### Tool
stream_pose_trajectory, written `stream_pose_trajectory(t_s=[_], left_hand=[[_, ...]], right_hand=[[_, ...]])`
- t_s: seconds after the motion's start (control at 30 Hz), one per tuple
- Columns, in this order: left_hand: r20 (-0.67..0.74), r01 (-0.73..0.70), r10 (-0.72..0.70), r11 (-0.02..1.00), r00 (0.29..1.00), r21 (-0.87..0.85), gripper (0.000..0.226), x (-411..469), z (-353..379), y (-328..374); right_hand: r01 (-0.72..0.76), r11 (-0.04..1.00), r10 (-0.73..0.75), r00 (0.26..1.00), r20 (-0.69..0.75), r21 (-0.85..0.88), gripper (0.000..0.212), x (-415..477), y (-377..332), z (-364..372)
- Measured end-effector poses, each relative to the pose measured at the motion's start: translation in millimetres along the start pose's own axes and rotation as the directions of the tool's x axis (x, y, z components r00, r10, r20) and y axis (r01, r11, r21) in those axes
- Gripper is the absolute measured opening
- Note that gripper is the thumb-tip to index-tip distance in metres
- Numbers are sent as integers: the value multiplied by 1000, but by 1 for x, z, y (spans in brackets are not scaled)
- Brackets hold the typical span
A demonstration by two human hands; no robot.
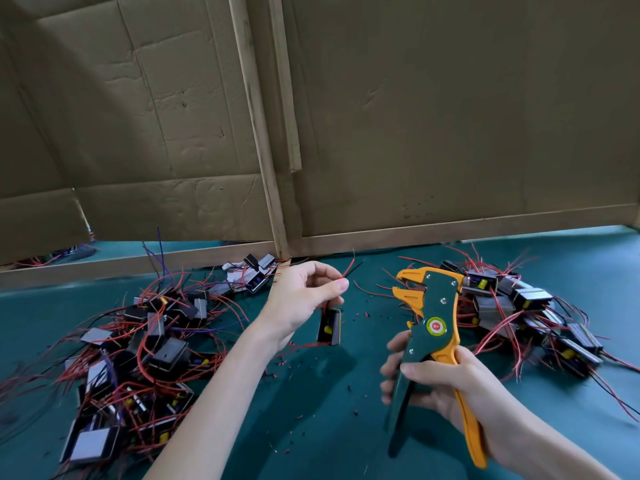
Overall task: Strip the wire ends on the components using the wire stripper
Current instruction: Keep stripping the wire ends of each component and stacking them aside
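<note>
Pinching the wire (347, 271) in my left hand (304, 299), its end aims right toward the stripper (427, 313) gripped in my right hand (450, 386).

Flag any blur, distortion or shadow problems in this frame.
Head view: wire stripper and held component sharp; left pile and right pile smear toward the edges; wide-angle lens bends the cardboard wall; soft shadows on the green mat.

Your right hand (446, 386) covers the wire stripper (437, 299) handles; eight o'clock, component pile (138, 358) blurs off-frame; red wire (348, 270) tip unreadable.
</note>
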State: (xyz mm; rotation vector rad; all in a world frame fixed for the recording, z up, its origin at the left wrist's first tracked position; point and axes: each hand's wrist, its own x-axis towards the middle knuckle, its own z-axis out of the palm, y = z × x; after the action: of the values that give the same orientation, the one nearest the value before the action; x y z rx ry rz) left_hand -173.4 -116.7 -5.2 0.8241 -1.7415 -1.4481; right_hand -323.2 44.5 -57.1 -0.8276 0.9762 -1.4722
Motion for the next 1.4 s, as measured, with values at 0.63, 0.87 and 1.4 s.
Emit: stream_pose_trajectory(t_s=[0.63, 0.87, 1.4], left_hand=[[130, -105, 108, 994, 986, -26, 11, -25, 8, 16], [185, -78, 77, 997, 980, -1, 7, -27, 10, 19], [271, -97, 68, 991, 960, 93, 12, -30, 6, 25]], right_hand=[[-49, 999, 48, 988, 148, 1, 30, -3, -6, 4], [-51, 999, 54, 981, 189, -18, 31, -4, -6, 6], [-44, 991, 67, 979, 195, -123, 41, -6, -9, 4]])
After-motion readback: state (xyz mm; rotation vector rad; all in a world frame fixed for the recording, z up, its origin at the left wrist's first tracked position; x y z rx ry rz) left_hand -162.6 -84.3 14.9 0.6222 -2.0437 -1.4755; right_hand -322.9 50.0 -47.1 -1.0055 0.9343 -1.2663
